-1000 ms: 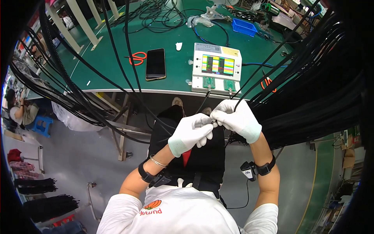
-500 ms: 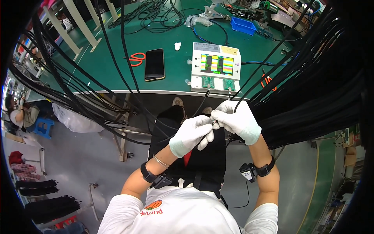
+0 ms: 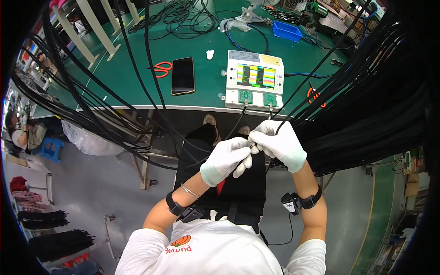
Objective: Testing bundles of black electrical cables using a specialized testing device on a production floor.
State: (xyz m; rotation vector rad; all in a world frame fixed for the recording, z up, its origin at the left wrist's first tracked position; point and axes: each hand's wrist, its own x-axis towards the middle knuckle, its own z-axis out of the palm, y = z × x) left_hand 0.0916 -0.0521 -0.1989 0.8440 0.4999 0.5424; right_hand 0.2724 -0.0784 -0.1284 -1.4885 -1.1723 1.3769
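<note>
Both hands wear thin white knit gloves with pale, slightly greenish ribbed cuffs ending at the wrists: the left hand point(image 3: 228, 158) and the right hand point(image 3: 278, 143) look alike in this. The forearms are bare below short white sleeves. The left wrist carries a slim silver bangle point(image 3: 188, 191), and lower on that forearm sits a black strap with a small dark device point(image 3: 182, 211). The right wrist has a like black strap with a boxy black unit point(image 3: 293, 203); a thin black cable hangs from it. The white shirt point(image 3: 206, 250) bears an orange round emblem on the chest. A black apron, or perhaps dark trousers, covers the lap point(image 3: 229, 192).
</note>
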